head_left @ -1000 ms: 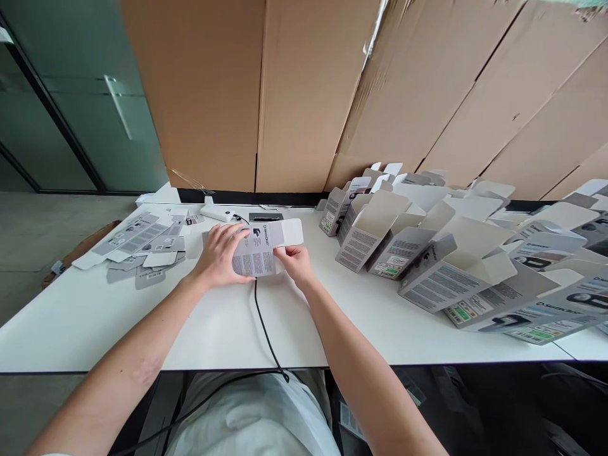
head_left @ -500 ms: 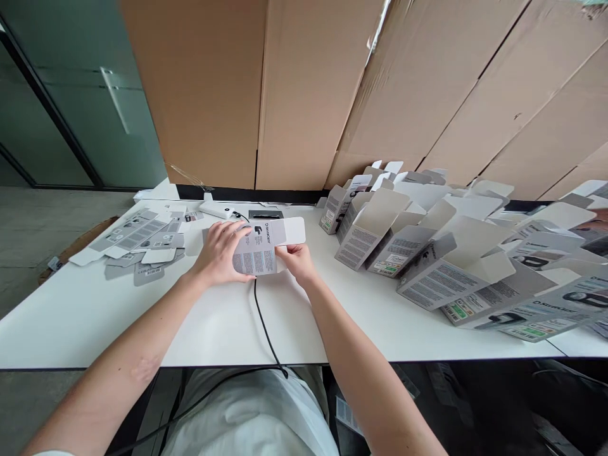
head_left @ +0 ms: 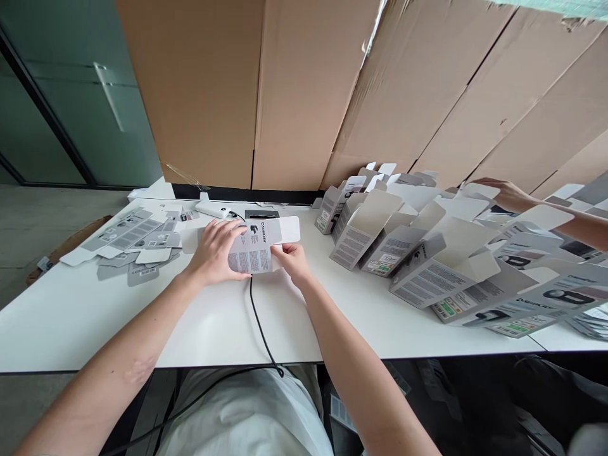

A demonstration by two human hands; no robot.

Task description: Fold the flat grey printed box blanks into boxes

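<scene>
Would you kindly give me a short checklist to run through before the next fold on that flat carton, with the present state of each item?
1. Left hand presses down on the flat grey printed carton blank: ok.
2. Right hand pinches the blank's near right edge: ok.
3. Blank lies on the white table, not lifted: ok.
4. Black cable runs under the blank, so the surface below is not flat: not ok.
5. Row of folded grey cartons stands apart from the blank: ok.
6. Another person's hand stays far right, away from the work: ok.
</scene>
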